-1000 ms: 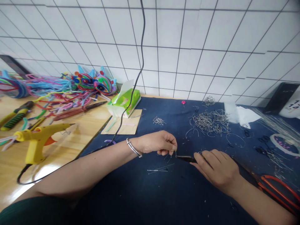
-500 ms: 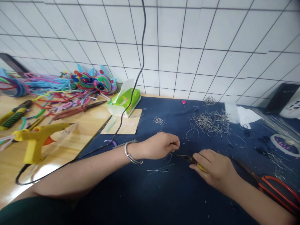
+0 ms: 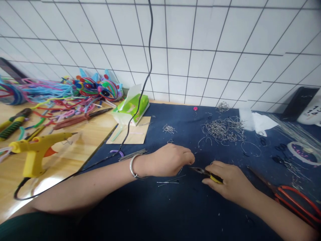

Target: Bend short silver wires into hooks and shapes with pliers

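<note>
My right hand (image 3: pixel 225 180) is wrapped round the yellow-and-black handles of a pair of pliers (image 3: pixel 200 170), whose dark jaws point left. Close to the jaw tips, my left hand (image 3: pixel 173 160) is closed with its fingers pinched together; whatever is in the pinch is too small or hidden to make out. A few straight wire pins (image 3: pixel 168 182) lie on the dark blue cloth (image 3: pixel 150 214) below my left hand. Beyond the hands sit a small heap of short pins (image 3: pixel 169 128) and a larger tangle of bent wires (image 3: pixel 222 130).
Red-handled scissors (image 3: pixel 293 201) lie at the right, by a round white container (image 3: pixel 303 154). On the left are a yellow glue gun (image 3: pixel 37 150), colourful pipe cleaners (image 3: pixel 52 90) and green-handled pliers (image 3: pixel 15 124). A black cable (image 3: pixel 150 50) hangs past a green tissue pack (image 3: pixel 136 108).
My left hand has moved slightly right and turned its knuckles over, closer to the pliers' tips. The pliers' handles look a little more spread in my right hand. The view has shifted slightly.
</note>
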A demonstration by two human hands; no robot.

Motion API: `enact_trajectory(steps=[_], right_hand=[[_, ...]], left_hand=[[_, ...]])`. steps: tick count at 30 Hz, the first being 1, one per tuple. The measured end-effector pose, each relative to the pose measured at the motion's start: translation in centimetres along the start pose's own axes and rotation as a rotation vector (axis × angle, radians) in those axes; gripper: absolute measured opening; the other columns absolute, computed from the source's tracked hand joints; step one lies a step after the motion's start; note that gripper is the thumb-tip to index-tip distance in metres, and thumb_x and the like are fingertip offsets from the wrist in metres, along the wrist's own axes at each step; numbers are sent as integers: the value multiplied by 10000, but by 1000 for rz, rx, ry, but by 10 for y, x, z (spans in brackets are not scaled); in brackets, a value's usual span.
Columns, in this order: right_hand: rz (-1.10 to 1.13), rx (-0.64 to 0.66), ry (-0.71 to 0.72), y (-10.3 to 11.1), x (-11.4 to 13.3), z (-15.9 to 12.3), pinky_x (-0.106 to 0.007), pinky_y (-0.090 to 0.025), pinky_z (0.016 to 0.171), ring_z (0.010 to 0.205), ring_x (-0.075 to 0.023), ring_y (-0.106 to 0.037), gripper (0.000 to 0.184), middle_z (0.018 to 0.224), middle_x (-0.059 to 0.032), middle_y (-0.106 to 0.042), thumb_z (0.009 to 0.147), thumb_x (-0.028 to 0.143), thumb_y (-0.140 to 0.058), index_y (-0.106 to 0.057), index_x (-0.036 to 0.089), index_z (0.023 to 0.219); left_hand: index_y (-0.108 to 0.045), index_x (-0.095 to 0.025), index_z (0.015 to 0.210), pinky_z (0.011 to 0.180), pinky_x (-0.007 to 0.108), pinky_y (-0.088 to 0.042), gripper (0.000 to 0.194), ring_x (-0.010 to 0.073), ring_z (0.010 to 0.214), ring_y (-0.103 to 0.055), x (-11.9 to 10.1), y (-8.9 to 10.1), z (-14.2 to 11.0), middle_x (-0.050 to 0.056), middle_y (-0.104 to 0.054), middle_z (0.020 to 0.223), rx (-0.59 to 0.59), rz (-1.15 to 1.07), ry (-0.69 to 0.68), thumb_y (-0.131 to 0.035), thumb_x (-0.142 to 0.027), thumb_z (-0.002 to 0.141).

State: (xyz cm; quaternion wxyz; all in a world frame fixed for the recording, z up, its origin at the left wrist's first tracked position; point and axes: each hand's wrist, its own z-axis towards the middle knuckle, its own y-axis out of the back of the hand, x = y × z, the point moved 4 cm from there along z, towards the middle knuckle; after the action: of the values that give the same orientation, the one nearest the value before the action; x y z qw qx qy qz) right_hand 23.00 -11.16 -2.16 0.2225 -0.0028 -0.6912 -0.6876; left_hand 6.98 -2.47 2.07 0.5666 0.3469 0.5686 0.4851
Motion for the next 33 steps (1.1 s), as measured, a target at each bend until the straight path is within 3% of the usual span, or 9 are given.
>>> enact_trajectory(steps=[3, 6, 11, 16, 22, 33], right_hand=[[-40, -46, 4, -1, -1, 0, -240, -394, 593, 663, -127, -507, 223, 772, -12, -534, 807, 387, -486, -554, 218, 936], [-135, -147, 20, -2, -1, 1, -257, -397, 625, 719, -146, -509, 244, 811, -35, -536, 805, 389, -486, -551, 198, 943], [-357, -330, 81, 5, 1, 0, -286, -383, 655, 733, -165, -494, 253, 787, -50, -540, 787, 371, -523, -564, 174, 940], [-565, -437, 221, 10, 10, -6, -295, -367, 639, 692, -159, -477, 264, 757, -40, -560, 761, 356, -567, -571, 183, 960], [-642, -431, 284, 11, 15, -10, -310, -370, 652, 730, -174, -498, 272, 798, -48, -578, 768, 350, -564, -572, 184, 984], [-649, -411, 310, 8, 15, -10, -317, -377, 655, 731, -176, -493, 287, 814, -44, -585, 762, 346, -575, -569, 190, 1003]], left_hand=[[-526, -159, 877, 627, 232, -388, 188, 123, 714, -522, 3, 1, 0, 25, -582, 815, -27, -67, 54, -389, -80, 776], [-539, -157, 836, 631, 228, -393, 147, 109, 687, -520, 16, 0, 1, 16, -583, 778, -86, -223, 192, -396, -138, 803], [-527, -151, 815, 502, 195, -389, 152, 68, 532, -482, 39, -13, 0, 3, -561, 697, -34, -760, 459, -410, -247, 815], [-531, -140, 803, 434, 168, -342, 161, 47, 494, -446, 42, -26, -1, 3, -553, 696, -4, -1140, 553, -481, -290, 773], [-543, -125, 782, 411, 159, -315, 161, 37, 469, -434, 35, -33, 1, -4, -542, 667, 35, -1289, 558, -517, -281, 753], [-560, -118, 783, 411, 160, -316, 158, 33, 453, -426, 31, -34, 1, -6, -553, 653, 64, -1315, 559, -530, -268, 745]])
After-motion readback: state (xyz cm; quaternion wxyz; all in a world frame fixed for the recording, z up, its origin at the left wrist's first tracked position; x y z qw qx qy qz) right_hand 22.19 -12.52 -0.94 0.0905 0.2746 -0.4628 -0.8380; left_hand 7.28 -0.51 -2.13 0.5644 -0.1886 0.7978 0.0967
